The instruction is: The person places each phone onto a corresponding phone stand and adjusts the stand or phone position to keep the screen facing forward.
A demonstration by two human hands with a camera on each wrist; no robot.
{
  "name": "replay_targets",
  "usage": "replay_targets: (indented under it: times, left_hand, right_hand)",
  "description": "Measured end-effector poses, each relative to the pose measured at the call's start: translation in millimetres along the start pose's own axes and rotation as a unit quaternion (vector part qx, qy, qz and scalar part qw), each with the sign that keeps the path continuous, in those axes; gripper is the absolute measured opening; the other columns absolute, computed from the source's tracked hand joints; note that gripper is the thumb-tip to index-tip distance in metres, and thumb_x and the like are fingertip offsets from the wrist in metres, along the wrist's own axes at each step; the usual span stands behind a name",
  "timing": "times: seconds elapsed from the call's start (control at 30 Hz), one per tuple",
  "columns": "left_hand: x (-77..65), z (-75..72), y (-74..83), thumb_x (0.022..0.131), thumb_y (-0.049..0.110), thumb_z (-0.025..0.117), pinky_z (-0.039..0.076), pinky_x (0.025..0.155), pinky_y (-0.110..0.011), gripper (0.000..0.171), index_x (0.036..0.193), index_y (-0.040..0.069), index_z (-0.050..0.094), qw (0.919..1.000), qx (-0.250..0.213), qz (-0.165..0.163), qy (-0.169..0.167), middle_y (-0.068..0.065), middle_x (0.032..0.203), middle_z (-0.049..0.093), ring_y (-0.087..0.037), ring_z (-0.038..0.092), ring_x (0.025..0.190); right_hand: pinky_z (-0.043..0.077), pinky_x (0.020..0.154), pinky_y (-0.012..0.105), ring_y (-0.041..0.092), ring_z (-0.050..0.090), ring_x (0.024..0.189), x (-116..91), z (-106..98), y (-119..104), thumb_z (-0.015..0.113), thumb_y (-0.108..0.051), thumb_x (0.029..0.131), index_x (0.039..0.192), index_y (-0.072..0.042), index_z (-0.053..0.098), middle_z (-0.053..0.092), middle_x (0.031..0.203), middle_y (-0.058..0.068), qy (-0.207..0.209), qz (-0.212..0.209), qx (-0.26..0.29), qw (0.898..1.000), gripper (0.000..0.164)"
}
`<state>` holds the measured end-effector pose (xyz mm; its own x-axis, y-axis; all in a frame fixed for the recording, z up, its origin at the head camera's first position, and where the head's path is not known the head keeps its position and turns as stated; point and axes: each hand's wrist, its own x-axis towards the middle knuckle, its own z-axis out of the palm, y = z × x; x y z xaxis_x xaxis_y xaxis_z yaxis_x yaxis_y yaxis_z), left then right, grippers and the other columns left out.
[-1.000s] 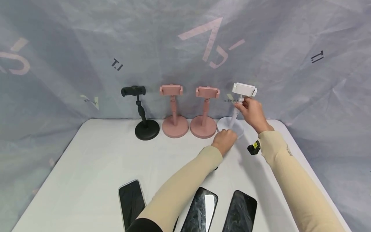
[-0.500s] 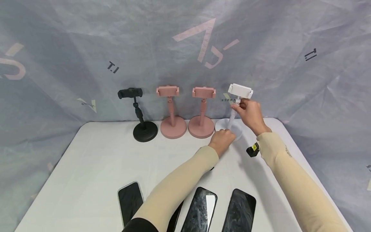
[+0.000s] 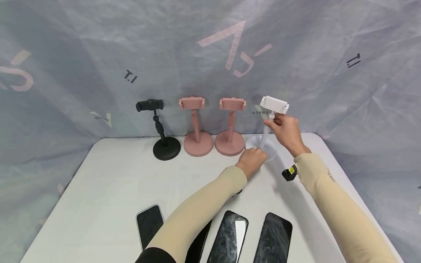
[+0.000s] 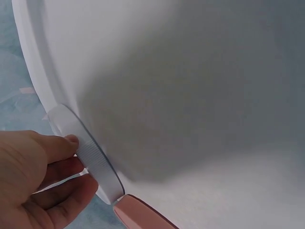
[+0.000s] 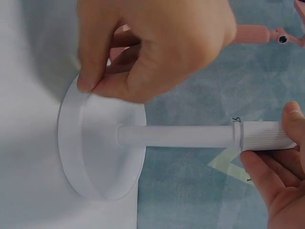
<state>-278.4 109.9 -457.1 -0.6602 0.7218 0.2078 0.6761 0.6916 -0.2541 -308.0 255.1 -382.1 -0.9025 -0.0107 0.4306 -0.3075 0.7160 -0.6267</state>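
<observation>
A white phone stand (image 3: 275, 105) with a round base (image 5: 119, 167) and a ribbed collar on its pole (image 5: 181, 136) stands at the right end of the row in the head view. My left hand (image 3: 253, 160) pinches the rim of that base between thumb and fingers, clearest in the right wrist view. Higher up, my right hand (image 3: 287, 132) grips the pole just below the phone clamp, fingers around the ribbed collar (image 5: 267, 135). In the left wrist view the base edge (image 4: 90, 152) rests on the table beside a pink base (image 4: 140, 212).
Two pink phone stands (image 3: 198, 144) (image 3: 229, 143) and a black phone stand (image 3: 166, 148) line the back edge of the white table (image 3: 108, 182). Several phones (image 3: 227, 237) lie at the front, one partly under my left forearm. A grey printed sheet (image 3: 210, 65) hangs behind.
The white stand has shifted slightly toward me, with both hands keeping their holds. The head view has also moved a little; the other stands keep their places.
</observation>
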Motion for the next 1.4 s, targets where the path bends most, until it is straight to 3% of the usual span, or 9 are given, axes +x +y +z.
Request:
replay_targets:
  times: [0.27, 0.63, 0.9, 1.2, 1.4]
  left_hand:
    - [-3.7, -7.8, 5.3, 0.097, 0.011, 0.057, 0.057, 0.058, -0.026, 0.021, 0.102, 0.021, 0.075, 1.0000, -0.002, 0.004, -0.003, 0.002, 0.091, 0.072, -0.013, 0.068, 0.078]
    - [-11.1, -9.2, 13.6, 0.095, 0.010, 0.059, 0.056, 0.056, -0.025, 0.019, 0.095, 0.020, 0.075, 0.9994, -0.015, 0.006, 0.030, 0.002, 0.087, 0.072, -0.014, 0.068, 0.076]
    - [-23.3, -14.0, 16.1, 0.094, 0.008, 0.061, 0.057, 0.058, -0.026, 0.018, 0.090, 0.020, 0.073, 0.9987, -0.043, 0.017, 0.018, 0.003, 0.084, 0.071, -0.014, 0.068, 0.076]
    - [-31.5, -9.4, 21.9, 0.094, 0.010, 0.060, 0.056, 0.058, -0.026, 0.017, 0.089, 0.020, 0.073, 0.9983, -0.046, 0.013, 0.031, 0.004, 0.082, 0.071, -0.015, 0.068, 0.075]
    - [-34.1, -14.1, 23.7, 0.094, 0.011, 0.060, 0.056, 0.057, -0.027, 0.016, 0.089, 0.020, 0.073, 0.9987, -0.042, 0.006, 0.028, 0.004, 0.082, 0.071, -0.014, 0.067, 0.075]
  right_hand:
    - [0.056, 0.072, 0.051, 0.031, 0.070, 0.088, -11, -3, 2, 0.070, -0.030, 0.091, 0.106, 0.001, 0.070, 0.073, 0.095, 0.022, 0.018, -0.022, -0.007, 1.000, 0.034]
    - [0.055, 0.068, 0.051, 0.031, 0.070, 0.081, -25, -11, -3, 0.071, -0.029, 0.091, 0.103, 0.002, 0.071, 0.074, 0.088, 0.020, 0.026, -0.045, -0.024, 0.998, 0.033]
    - [0.042, 0.048, 0.032, 0.017, 0.057, 0.052, -37, -8, -5, 0.072, -0.025, 0.090, 0.092, -0.002, 0.072, 0.073, 0.071, 0.012, 0.046, -0.086, -0.044, 0.994, 0.024]
    - [0.048, 0.052, 0.041, 0.021, 0.065, 0.060, -50, -7, -4, 0.074, -0.024, 0.088, 0.095, -0.001, 0.072, 0.074, 0.076, 0.013, 0.062, -0.107, -0.046, 0.991, 0.023]
    - [0.050, 0.052, 0.044, 0.021, 0.065, 0.059, -55, -10, -5, 0.073, -0.024, 0.089, 0.094, -0.002, 0.071, 0.074, 0.075, 0.012, 0.067, -0.116, -0.053, 0.990, 0.023]
